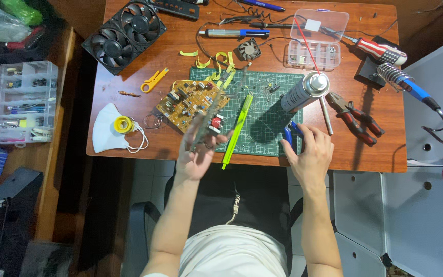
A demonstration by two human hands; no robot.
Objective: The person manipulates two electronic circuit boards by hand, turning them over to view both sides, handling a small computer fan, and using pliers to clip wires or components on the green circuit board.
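My left hand (pixel 197 154) holds up a thin, motion-blurred circuit board (pixel 216 110) on edge over the front of the green cutting mat (pixel 273 102). A tan circuit board (pixel 190 102) lies flat on the mat's left corner, just beyond that hand. My right hand (pixel 311 154) rests on the desk's front edge, fingers on the blue-handled cutters (pixel 289 134). A grey spray can (pixel 303 91) with a red straw lies just beyond my right hand. A light-green stick-shaped tool (pixel 238 128) lies between my hands.
Red-handled pliers (pixel 357 119), a soldering iron on its stand (pixel 398 79), a screwdriver (pixel 378 50) and a clear parts box (pixel 316 38) lie at the right. Twin black fans (pixel 124 33), a yellow stripper (pixel 154 79), a white mask with solder roll (pixel 114 131) lie left.
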